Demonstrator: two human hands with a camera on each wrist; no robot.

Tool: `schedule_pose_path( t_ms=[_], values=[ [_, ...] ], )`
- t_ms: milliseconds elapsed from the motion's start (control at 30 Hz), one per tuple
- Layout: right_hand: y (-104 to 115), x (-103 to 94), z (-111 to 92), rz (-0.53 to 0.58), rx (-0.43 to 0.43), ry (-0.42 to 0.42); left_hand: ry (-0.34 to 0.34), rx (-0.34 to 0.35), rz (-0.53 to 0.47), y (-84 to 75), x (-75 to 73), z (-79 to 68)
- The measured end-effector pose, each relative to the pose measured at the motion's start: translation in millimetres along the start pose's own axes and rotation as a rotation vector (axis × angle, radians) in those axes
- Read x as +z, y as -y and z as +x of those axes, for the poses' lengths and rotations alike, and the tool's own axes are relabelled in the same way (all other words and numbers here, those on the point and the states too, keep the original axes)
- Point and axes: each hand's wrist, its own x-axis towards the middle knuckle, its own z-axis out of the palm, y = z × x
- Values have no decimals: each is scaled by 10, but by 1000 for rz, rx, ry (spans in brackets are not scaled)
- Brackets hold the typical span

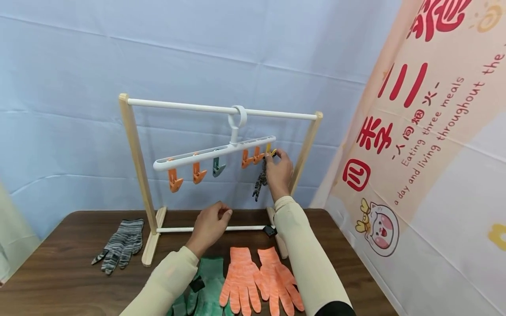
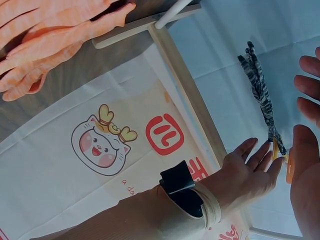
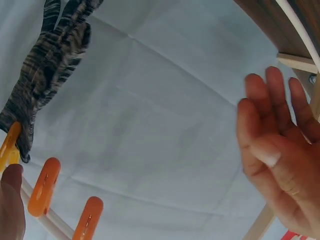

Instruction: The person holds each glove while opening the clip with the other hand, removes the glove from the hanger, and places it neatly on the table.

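My right hand is at the right end of the white hanger, its thumb and fingers pinching a yellow clip. From this clip hangs a dark grey-and-black striped glove, bunched narrow, its fingers pointing down. The left hand is lower and to the left, in front of the hanger, with loosely bent fingers and nothing in them. In the right wrist view the yellow clip bites the glove's cuff, with the right thumb against it.
Orange clips and one dark green clip hang along the hanger, which hooks over a rack's white rod. On the brown table lie another striped glove, orange gloves and green gloves.
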Motion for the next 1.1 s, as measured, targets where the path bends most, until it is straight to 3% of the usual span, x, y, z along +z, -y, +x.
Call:
schedule_pose_path(
  t_ms=[467,833,1100],
  values=[
    [-55,-64,-39,-11,-49,-39,11,31,22,-184,118,126],
    [-150,-185,-159,75,-76,66,3,44,-22,-267,118,246],
    [-274,-273,-221,168,-206,87,-10,21,-18,-329,149,320]
  ],
)
